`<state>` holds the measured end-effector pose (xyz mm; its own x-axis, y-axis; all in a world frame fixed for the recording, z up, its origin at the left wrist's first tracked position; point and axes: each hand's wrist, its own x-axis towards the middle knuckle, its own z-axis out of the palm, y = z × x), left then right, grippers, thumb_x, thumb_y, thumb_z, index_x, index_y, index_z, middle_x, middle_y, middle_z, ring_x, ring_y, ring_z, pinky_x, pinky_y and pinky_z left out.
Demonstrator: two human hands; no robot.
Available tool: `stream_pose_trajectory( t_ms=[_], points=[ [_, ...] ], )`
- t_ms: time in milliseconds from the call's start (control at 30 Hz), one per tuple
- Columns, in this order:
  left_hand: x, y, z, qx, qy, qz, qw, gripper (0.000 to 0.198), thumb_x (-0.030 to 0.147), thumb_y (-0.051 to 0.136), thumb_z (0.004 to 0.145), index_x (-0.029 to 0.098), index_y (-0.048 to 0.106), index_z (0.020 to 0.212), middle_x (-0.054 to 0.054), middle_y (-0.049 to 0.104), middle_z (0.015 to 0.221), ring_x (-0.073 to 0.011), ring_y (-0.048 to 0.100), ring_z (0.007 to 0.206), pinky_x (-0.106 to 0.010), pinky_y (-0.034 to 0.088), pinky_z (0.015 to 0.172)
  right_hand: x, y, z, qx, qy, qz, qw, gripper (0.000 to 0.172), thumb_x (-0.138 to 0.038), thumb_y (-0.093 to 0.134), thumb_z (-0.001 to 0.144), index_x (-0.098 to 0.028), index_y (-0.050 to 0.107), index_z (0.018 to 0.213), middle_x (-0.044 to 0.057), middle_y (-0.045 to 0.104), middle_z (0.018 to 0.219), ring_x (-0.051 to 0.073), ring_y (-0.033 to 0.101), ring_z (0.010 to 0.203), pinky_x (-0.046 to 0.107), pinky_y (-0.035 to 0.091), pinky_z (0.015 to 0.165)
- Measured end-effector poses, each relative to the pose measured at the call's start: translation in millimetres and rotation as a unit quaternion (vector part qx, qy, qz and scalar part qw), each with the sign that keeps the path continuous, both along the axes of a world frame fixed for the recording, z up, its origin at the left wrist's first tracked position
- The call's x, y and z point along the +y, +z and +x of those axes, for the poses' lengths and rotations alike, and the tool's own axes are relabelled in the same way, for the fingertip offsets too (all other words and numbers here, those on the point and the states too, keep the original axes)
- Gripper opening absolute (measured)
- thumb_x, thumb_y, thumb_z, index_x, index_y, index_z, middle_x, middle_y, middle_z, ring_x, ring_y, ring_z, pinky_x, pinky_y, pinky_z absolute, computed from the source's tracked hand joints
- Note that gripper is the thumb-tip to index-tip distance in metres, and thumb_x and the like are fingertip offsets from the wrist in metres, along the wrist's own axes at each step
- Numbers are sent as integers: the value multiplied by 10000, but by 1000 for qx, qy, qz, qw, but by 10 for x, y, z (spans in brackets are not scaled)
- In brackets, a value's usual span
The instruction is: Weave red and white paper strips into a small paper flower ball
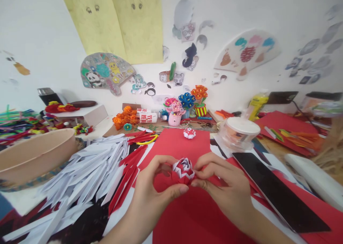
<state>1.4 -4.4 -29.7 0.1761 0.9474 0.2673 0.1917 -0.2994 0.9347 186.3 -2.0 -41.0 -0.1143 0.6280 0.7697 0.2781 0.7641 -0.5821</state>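
Note:
A folded paper flower (183,170) in red and white sits between my two hands, above a red paper sheet (187,215). My left hand (158,186) curves round its left side, thumb along the near edge and fingers behind. From the right, my right hand (222,183) pinches the flower's edge between thumb and fingertips. Farther back on the red paper rests a smaller red and white folded paper piece (189,133). Red folded strips (128,179) lie just left of my left hand.
White paper strips (88,169) are heaped at left beside a beige basin (37,154). To the right lie a dark flat tablet-like slab (278,190) and a white-lidded tub (239,131). Along the wall stand small flower pots (174,120) and a yellow bottle (257,104).

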Motion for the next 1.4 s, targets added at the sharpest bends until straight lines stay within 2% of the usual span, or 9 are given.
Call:
stream_pose_trajectory(
  t_ms=[167,267,333,400,500,600,700,967,1400],
  points=[
    [-6,-48,-12,15,22,57,998,421,464,816,684,222,611,961,-32,684,950,-198,613,836,-321,500,762,-19,-19,-15,4,-16,20,1000,186,-134,700,846,-187,606,694,20,634,762,147,635,697,238,516,622],
    [-21,-82,-16,37,46,147,987,376,403,798,732,245,578,992,-29,659,1026,-194,629,902,-305,518,785,-14,-13,-29,14,-55,-26,998,107,-273,760,806,-214,674,832,40,681,853,188,664,777,278,550,684],
    [-32,-86,-23,64,58,207,975,334,328,782,767,260,559,1007,-26,641,1073,-192,632,979,-294,521,833,-5,-2,-31,20,-66,-83,994,291,-361,794,757,-234,689,996,45,705,893,204,673,785,297,568,691],
    [-39,-69,-44,94,63,254,961,334,278,770,783,268,546,1031,-29,633,1094,-191,637,1014,-288,526,857,1,10,-25,25,-35,-132,990,366,-381,798,747,-251,687,1071,34,723,890,197,679,753,292,579,681],
    [-40,-17,-100,147,44,302,941,342,233,741,809,276,537,1080,-53,628,1176,-209,635,1091,-302,529,901,-6,17,-3,29,23,-168,985,294,-334,767,793,-287,712,1077,24,750,943,189,701,798,279,588,725],
    [-40,22,-154,180,15,298,937,293,181,680,854,283,536,1088,-64,605,1289,-209,624,1150,-310,517,944,-15,13,20,26,45,-155,986,329,-287,744,823,-336,703,1146,22,762,1017,200,713,893,291,591,783],
    [-44,13,-170,173,10,288,942,283,203,676,861,283,518,1082,-50,648,1243,-192,659,1095,-297,529,926,-10,10,25,20,52,-126,990,341,-299,751,813,-333,712,1151,37,767,986,224,722,910,318,606,782],
    [-67,-53,-123,148,4,268,952,298,250,732,822,285,518,1027,-14,700,1148,-179,690,1035,-272,548,883,-7,10,-30,52,9,-35,998,109,-325,772,781,-246,764,856,48,761,771,214,726,710,295,621,628],
    [-81,60,-69,83,3,247,965,260,309,772,780,262,564,930,-2,745,1017,-182,723,927,-256,571,806,1,21,4,28,68,-70,995,239,-360,831,710,-203,679,807,27,710,722,187,670,666,283,562,595]
  ],
)
